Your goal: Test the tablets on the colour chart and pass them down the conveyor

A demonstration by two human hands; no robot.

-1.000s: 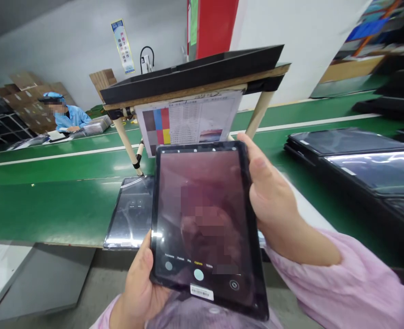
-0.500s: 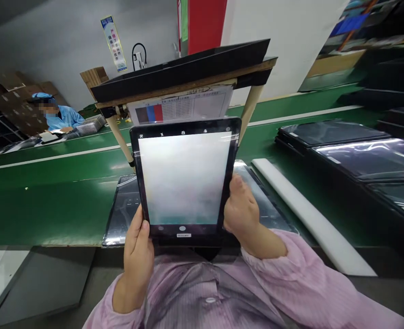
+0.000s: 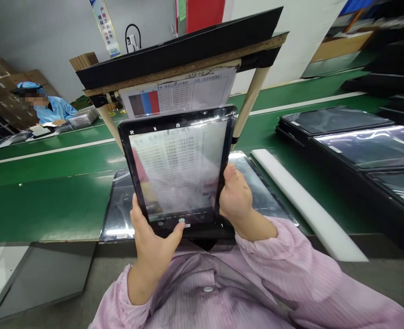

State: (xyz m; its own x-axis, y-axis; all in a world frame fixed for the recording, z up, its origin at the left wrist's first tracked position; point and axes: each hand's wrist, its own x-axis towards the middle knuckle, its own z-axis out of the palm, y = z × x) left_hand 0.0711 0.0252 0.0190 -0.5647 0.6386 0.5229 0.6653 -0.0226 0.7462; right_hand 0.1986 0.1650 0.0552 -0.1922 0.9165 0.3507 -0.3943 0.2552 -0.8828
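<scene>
A black-framed tablet (image 3: 179, 176) is held upright before me, with a camera screen showing a blurred view of printed text. My right hand (image 3: 236, 194) is closed round its right edge, thumb along the frame. My left hand (image 3: 154, 244) grips the lower left edge, its thumb stretched over the bottom of the screen by the round shutter button. Behind the tablet hangs a printed sheet (image 3: 184, 96) with dark, blue and red blocks, under a black-topped wooden stand (image 3: 184, 55). A glossy flat panel (image 3: 118, 208) lies beneath the tablet, partly hidden by it.
A long white foam strip (image 3: 307, 203) lies to the right of the panel. Stacks of dark panels (image 3: 369, 141) stand further right on the green workbench (image 3: 51, 208). At the far left a person in blue (image 3: 47, 105) sits near cardboard boxes (image 3: 3, 73).
The tablet has tilted and shifted slightly left. Its screen has gone from blank white to showing text. My left thumb has moved from the side edge to the shutter button area.
</scene>
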